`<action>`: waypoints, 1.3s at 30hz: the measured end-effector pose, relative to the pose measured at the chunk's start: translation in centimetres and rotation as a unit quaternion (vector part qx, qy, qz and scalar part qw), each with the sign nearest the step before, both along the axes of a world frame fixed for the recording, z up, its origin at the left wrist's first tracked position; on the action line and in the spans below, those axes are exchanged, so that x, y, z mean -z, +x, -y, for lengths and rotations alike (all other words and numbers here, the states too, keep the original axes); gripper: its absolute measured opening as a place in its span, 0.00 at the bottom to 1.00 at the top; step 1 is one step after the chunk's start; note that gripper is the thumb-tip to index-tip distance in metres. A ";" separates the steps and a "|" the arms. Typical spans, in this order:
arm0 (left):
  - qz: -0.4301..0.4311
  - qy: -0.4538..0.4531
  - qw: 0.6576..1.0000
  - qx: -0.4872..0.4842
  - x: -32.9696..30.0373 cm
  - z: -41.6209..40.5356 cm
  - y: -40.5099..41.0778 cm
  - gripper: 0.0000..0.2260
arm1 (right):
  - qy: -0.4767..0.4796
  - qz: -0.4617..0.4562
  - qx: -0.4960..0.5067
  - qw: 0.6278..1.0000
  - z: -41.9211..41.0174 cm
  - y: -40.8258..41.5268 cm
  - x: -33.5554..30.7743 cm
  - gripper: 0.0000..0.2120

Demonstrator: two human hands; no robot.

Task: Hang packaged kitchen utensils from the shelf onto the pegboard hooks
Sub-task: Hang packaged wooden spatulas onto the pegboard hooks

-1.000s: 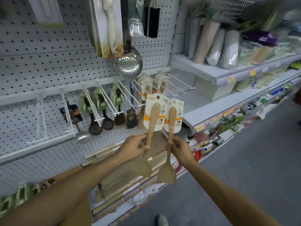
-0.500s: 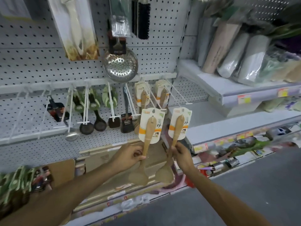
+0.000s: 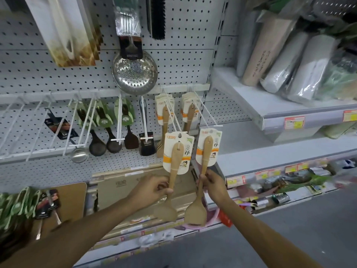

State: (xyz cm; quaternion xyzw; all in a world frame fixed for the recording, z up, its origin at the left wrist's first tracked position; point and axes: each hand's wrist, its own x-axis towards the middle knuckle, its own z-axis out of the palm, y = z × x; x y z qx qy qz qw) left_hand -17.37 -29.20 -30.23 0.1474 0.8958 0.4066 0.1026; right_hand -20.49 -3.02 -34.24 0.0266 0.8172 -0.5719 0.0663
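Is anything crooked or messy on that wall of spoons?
Mostly tidy. The big steel skimmer hangs low over the hook rail, and several hooks at the far left are bare. Both hands hold carded wooden spatulas, not yet hung.

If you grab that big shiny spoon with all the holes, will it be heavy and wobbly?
The steel skimmer looks like thin metal full of holes, so probably light for its size and stiff. It hangs from above by its handle, so a push would likely set it swinging. Its shiny bowl may feel slippery.
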 end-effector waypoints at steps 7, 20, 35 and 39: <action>0.005 0.019 1.000 -0.012 0.5 -0.2 -0.2 0.02 | 0.019 0.008 -0.010 1.000 -0.3 -3.1 0.8 0.10; 0.011 0.009 0.999 -0.050 0.9 0.9 -0.9 0.04 | 0.035 0.031 -0.002 0.999 1.1 -12.8 -2.1 0.09; 0.014 -0.034 0.998 -0.055 1.7 1.6 -0.7 0.08 | 0.204 -0.021 -0.072 0.976 2.7 -13.1 -1.3 0.10; 0.015 -0.027 0.998 -0.051 2.2 0.7 -0.6 0.06 | 0.144 -0.012 -0.192 0.971 2.9 -9.3 -0.9 0.20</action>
